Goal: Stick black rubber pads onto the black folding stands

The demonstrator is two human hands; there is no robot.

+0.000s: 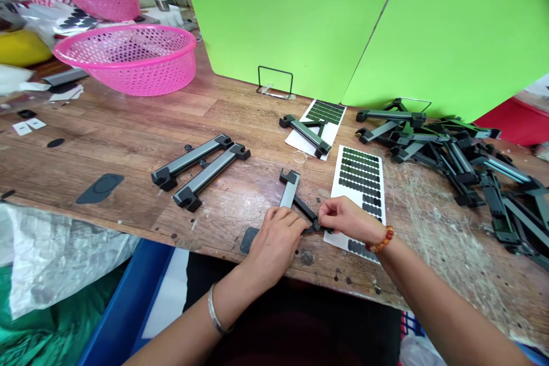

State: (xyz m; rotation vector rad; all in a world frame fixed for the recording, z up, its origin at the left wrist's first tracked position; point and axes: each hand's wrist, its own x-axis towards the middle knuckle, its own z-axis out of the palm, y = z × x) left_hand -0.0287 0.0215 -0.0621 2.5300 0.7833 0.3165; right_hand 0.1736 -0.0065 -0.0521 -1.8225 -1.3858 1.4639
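Observation:
My left hand rests over a grey and black folding bracket, its fingers closed on the bracket's near part and hiding it. My right hand is pinched at the end of the bracket's thin black arm; whatever lies between thumb and finger is too small to make out. Under the right wrist lies a white sheet of black adhesive pads, with bare white patches among the rows. A second pad sheet lies farther back, partly covered by another bracket.
Two grey brackets lie side by side at left of centre. Many more form a tangled pile on the right. A pink basket stands at the back left. Green panels rise behind the wooden table.

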